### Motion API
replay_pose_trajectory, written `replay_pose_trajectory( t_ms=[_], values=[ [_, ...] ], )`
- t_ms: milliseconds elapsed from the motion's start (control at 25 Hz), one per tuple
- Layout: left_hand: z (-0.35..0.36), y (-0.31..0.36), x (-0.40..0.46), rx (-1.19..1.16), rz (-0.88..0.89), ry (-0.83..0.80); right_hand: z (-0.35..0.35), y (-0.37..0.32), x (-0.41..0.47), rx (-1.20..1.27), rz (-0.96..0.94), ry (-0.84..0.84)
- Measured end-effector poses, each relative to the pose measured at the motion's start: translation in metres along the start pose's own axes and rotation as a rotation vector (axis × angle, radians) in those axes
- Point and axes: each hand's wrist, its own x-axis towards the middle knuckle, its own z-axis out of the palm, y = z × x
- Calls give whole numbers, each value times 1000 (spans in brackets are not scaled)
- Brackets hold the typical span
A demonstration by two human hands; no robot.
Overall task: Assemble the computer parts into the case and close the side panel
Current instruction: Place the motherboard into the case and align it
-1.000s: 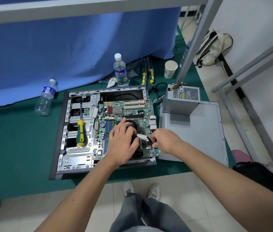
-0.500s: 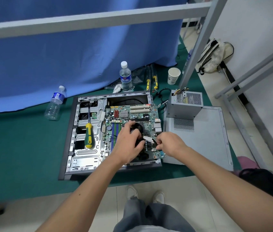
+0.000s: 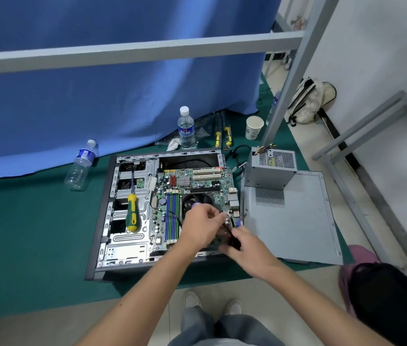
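The open computer case (image 3: 102, 221) lies flat on a green mat, with the motherboard (image 3: 185, 181) mounted inside and a black CPU fan (image 3: 197, 197) near its middle. My left hand (image 3: 201, 228) hovers just in front of the fan and pinches a thin black cable with a small white connector. My right hand (image 3: 247, 248) grips a black part at the case's front right corner; its shape is blurred. A green and yellow screwdriver (image 3: 132, 212) rests on the drive cage. The grey side panel (image 3: 294, 221) lies to the right, and the power supply (image 3: 271, 168) stands on its far end.
Two water bottles (image 3: 186, 129) (image 3: 81, 166) and a paper cup (image 3: 254, 127) stand behind the case by a blue curtain. More yellow-handled tools (image 3: 222, 136) lie there. A grey metal frame post (image 3: 287, 88) rises at right. A black bag (image 3: 392, 300) sits at lower right.
My left hand has lifted off the CPU fan, which now shows. Both hands have drawn toward me to the case's front right corner, holding the cable and a black part.
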Motion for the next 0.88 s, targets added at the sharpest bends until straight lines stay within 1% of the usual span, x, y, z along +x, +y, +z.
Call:
replay_pose_trajectory(
  t_ms=[80,160,200,320,400,440,520,600,680,760,880],
  values=[
    [-2,-1,-3,-151,-71,-49,-4,0,-4,82,37,57],
    [-9,-7,-6,-143,-79,-45,-19,5,-5,147,80,100],
    [-14,-12,-8,-108,-75,-1,-28,6,-4,148,96,134],
    [-35,-32,-7,18,-86,233,-51,-3,8,168,96,218],
    [-50,-47,-5,-10,-181,323,-55,-16,19,172,77,258],
    [-56,-54,-5,-53,-250,316,-53,-25,25,143,59,281],
    [-64,-62,-4,-144,-355,238,-45,-38,38,49,33,303],
    [-67,-63,-2,-260,-406,157,-35,-50,50,-50,52,250],
    [-66,-65,5,-429,-442,110,-26,-56,60,-117,110,177],
    [-66,-64,11,-642,-458,75,-23,-57,67,-93,161,109],
    [-61,-60,17,-798,-445,88,-25,-58,74,-30,173,51]
  ],
)
